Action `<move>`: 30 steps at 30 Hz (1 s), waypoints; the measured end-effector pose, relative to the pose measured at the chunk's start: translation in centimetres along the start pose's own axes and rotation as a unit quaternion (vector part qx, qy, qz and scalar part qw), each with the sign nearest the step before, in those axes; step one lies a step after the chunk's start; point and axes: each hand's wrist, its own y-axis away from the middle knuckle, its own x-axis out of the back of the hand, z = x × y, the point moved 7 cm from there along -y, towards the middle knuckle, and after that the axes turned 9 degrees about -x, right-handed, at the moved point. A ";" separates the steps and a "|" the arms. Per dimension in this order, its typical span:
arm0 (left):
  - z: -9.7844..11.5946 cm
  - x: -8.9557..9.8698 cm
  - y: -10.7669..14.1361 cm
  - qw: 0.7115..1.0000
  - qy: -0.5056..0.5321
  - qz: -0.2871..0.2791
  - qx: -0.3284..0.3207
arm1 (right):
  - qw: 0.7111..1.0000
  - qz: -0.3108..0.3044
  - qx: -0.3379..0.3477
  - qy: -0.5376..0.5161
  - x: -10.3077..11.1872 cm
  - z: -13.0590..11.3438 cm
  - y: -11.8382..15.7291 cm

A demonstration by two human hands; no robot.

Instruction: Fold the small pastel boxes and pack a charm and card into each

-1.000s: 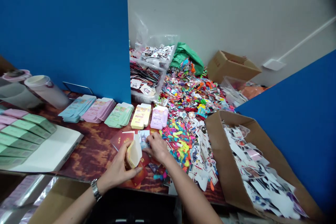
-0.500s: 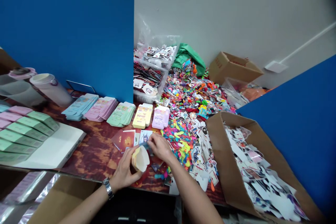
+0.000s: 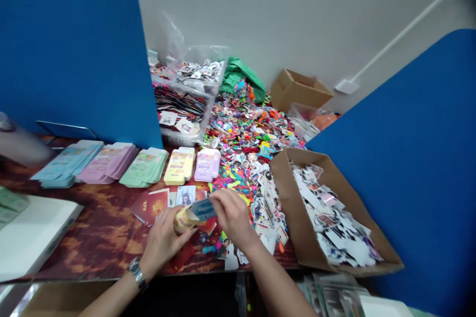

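Observation:
My left hand (image 3: 161, 242), with a metal watch on its wrist, is wrapped round a small yellow paper box (image 3: 183, 221). The box's open end tilts to the right. A dark blue card or flat packet (image 3: 203, 209) is pinched in my right hand (image 3: 232, 218), its left end at the mouth of the box. Whether it is inside, I cannot tell. Just beyond my hands lie red cards (image 3: 155, 204) and a card with a horned figure (image 3: 185, 195). Small colourful balloon-like pieces (image 3: 232, 176) and cut-out stickers (image 3: 266, 198) are spread near my right hand.
Flat blue (image 3: 69, 163), pink (image 3: 106, 162), green (image 3: 145, 166), yellow (image 3: 179, 165) and purple (image 3: 207, 164) box stacks line the table. Behind are clear bins (image 3: 206, 126) and a trinket heap (image 3: 249, 124). A carton (image 3: 286, 208) of stickers stands right, between blue partitions (image 3: 74, 49).
The view has swung to the right. The yellow box has tipped over towards my right hand, which now holds the dark blue piece out at its open end.

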 end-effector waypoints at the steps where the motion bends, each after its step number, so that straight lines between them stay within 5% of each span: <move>1: 0.3 -0.1 0.0 1.000 -0.012 -0.006 -0.018 | 1.000 0.006 0.003 0.005 -0.3 0.0 0.2; 15: 2.1 -1.9 -1.2 0.996 0.030 -0.073 -0.051 | 0.986 0.162 -0.047 -0.018 2.3 1.8 2.5; 22: 1.4 -2.3 -1.2 0.995 0.062 -0.078 0.029 | 0.986 0.153 -0.049 -0.037 2.0 2.7 3.2; 30: 3.1 -2.5 -1.5 0.997 0.036 -0.055 -0.042 | 0.997 0.063 -0.047 0.022 -0.5 2.4 4.6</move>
